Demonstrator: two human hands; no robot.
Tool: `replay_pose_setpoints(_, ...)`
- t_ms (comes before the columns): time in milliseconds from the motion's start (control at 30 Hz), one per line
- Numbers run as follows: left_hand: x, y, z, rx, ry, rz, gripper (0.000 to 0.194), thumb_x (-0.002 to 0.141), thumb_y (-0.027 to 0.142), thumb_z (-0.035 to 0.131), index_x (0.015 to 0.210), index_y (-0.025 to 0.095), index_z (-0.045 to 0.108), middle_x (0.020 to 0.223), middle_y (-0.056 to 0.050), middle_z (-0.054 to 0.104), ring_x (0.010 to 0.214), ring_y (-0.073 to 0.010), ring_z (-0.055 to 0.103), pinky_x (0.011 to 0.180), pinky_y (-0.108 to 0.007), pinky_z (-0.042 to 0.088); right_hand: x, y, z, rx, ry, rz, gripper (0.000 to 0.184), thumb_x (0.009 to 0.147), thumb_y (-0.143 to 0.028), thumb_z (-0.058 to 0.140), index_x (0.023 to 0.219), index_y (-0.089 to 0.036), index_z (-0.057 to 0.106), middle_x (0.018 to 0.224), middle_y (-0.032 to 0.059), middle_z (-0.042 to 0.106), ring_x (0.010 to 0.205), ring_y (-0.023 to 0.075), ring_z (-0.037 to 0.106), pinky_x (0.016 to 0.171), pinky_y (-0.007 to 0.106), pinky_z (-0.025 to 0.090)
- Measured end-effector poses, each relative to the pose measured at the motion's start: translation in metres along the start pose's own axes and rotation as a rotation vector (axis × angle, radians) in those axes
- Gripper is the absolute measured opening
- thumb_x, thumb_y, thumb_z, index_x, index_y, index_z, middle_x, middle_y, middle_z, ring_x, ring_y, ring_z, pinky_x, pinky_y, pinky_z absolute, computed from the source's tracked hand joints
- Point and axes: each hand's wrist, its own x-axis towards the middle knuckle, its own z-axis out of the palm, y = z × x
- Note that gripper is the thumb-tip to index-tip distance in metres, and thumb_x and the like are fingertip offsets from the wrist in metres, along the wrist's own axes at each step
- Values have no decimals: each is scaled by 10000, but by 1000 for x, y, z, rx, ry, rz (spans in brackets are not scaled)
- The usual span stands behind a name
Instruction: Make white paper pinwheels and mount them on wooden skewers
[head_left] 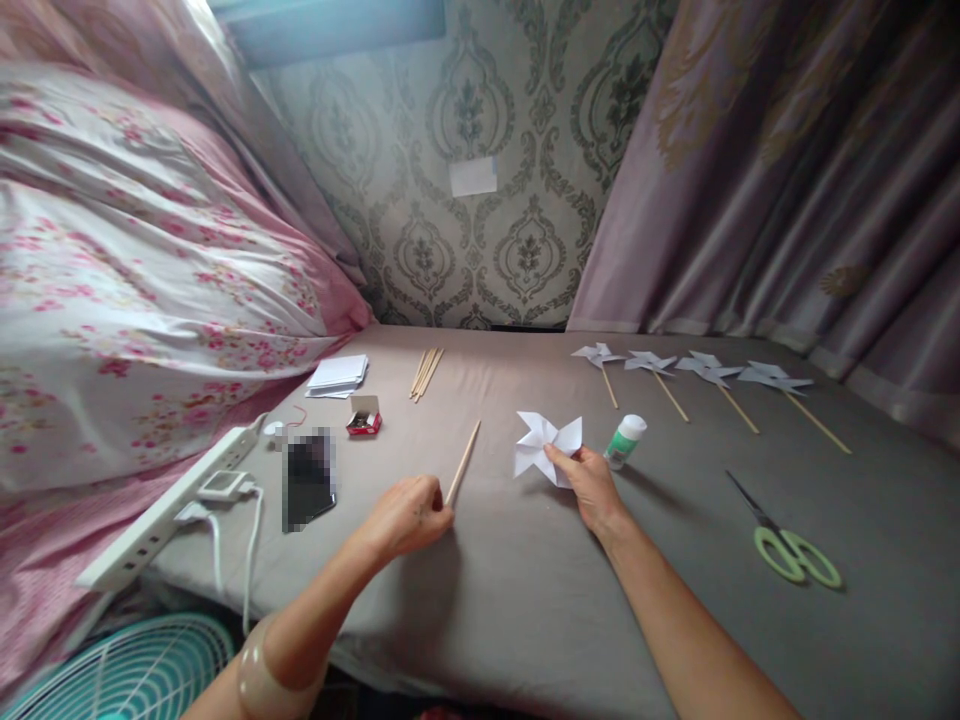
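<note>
My left hand (411, 512) grips the lower end of a thin wooden stick (465, 458), which points up and away from me. In my right hand (594, 485) is a white paper pinwheel (538, 440), its centre pinched under the thumb. Stick and pinwheel are apart. Just beyond my right hand stands a glue stick (627, 440) with a white cap and green label. Several pinwheels on sticks (709, 368) lie in a row at the back right. Scissors (784, 545) with light green handles lie right of my right forearm.
At the back left are a bundle of wooden sticks (426, 374), a stack of white paper (337, 375) and a small open red box (364, 418). A dark phone (309, 480) and a white power strip (169, 505) with cables lie farther left. Below the edge is a turquoise fan (127, 670).
</note>
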Motion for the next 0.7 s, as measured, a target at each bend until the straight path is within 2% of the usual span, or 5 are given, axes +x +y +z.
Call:
replay_pose_setpoints(100,4,-2,-7,-62,-91,46,260,738,432,562,666,202,662,677,-55,690,664,-195,618,575,-260,360,0,-1,0,0,6,8,368,478,-361,811,746,-137,697,693,44,723,647,193,645,631,293,477)
replay_pose_setpoints(167,16,-3,-11,-94,-75,75,319,756,472,547,711,186,681,689,-55,696,651,-182,613,570,-250,362,-1,-2,0,2,4,12,370,475,-362,811,746,-136,696,686,43,722,644,191,644,634,293,477)
replay_pose_setpoints(333,71,4,-8,-129,73,61,319,813,369,510,871,127,709,849,-107,723,765,-191,642,643,-247,410,-2,-5,0,-10,-30,6,391,478,-386,806,757,-133,700,667,41,713,664,199,644,650,300,471)
replay_pose_setpoints(467,109,20,2,-133,100,-2,315,767,385,588,878,120,718,910,-147,723,863,-236,651,709,-279,436,-1,-4,-1,-12,-37,0,414,482,-392,807,783,-125,709,696,50,719,687,204,649,665,303,469)
replay_pose_setpoints(700,129,45,12,-231,146,-77,186,724,199,599,831,105,717,929,-202,709,926,-279,648,767,-326,455,-1,-4,-2,2,-45,14,398,481,-376,816,777,-131,713,734,53,733,663,189,647,661,295,474)
